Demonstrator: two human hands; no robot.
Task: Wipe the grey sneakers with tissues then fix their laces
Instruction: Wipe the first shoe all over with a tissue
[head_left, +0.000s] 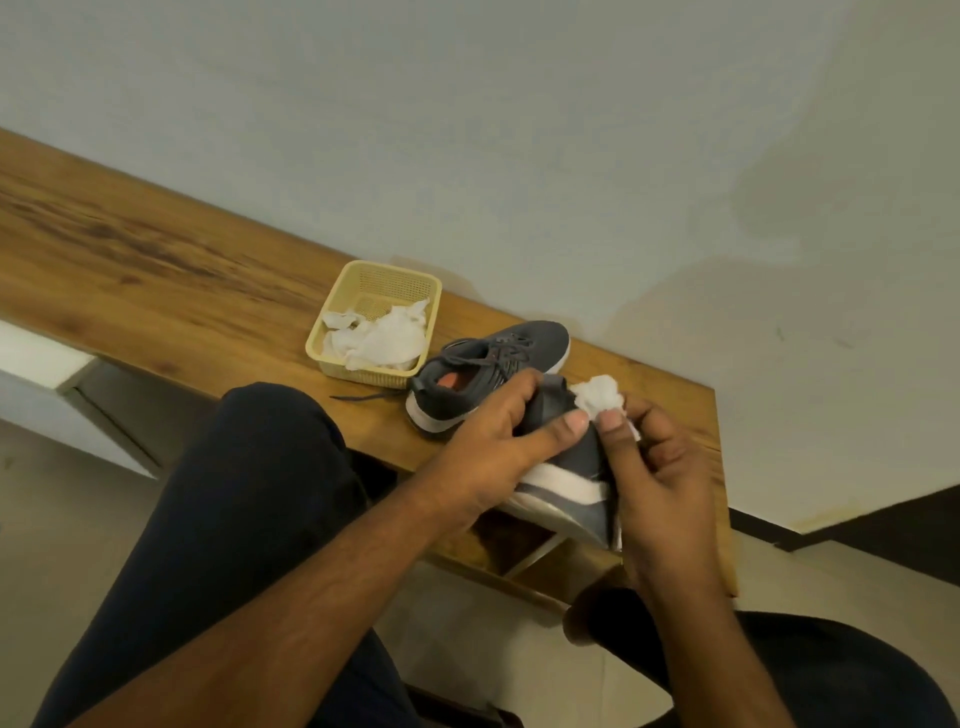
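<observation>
Left hand (485, 449): reaches in from lower left, forearm bare, fingers (524, 392) curled over the top of the held sneaker, thumb stretched along its near side; clamped on the shoe.
Right hand (657, 467): comes in from lower right, palm turned toward the camera, thumb and forefinger pinching a crumpled tissue; other fingers loosely curled.
Held sneaker (569, 467): grey with a white stripe, lifted above the near edge of the worktop, tilted on its side, sole facing down and toward the camera.
Tissue (597, 395): white, bunched into a ball, pressed against the upper end of the held sneaker, between the two thumbs.
Second sneaker (488, 371): grey with white sole, standing upright on the worktop just behind the left hand, orange lining visible inside.
Lace (366, 397): dark, loose, one end trailing out of the second sneaker onto the worktop toward the left.
Basket (363, 280): pale yellow plastic, on the worktop just left of the second sneaker, near the wall.
Used tissues (382, 338): white, crumpled, lying inside the basket.
Worktop (156, 270): brown wood, running along a pale wall.
Legs (249, 493): in dark trousers, knees raised near the worktop edge.
</observation>
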